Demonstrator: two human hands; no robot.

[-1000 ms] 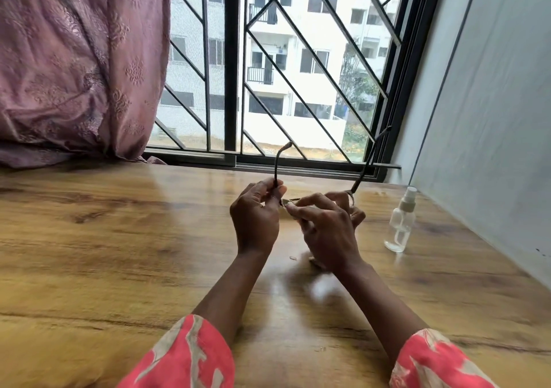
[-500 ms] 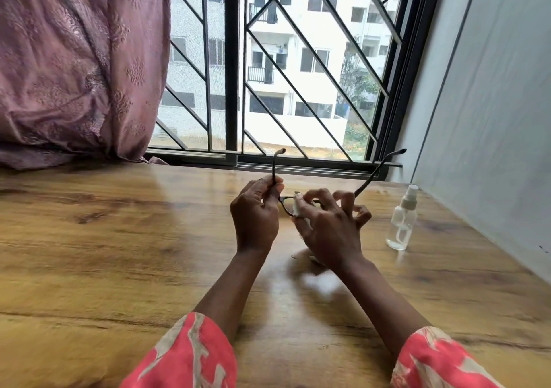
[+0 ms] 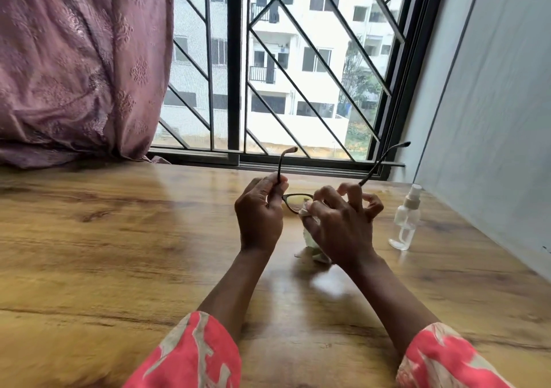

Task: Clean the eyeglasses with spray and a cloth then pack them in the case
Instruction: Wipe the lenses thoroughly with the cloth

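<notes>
Eyeglasses [image 3: 293, 202] up above the wooden table [image 3: 119, 238], left hand [image 3: 260, 208] pinching one temple, right hand [image 3: 343, 223] pressing a white cloth [image 3: 307, 208] onto the lens; spray bottle [image 3: 406, 219] stands just right of the glasses.

I see a glossy wooden surface [image 3: 104, 238] running up to a black-framed window [image 3: 298, 161] with a diagonal grille [image 3: 301, 89]. A mauve patterned curtain [image 3: 77, 65] bunches at left; a pale grey wall [image 3: 492, 119] closes the right. White apartment blocks [image 3: 301, 41] stand outside in daylight.

mauve embroidered curtain [image 3: 74, 68]; coral sleeves [image 3: 190, 358], grey pattern; white cloth [image 3: 310, 244]
</notes>
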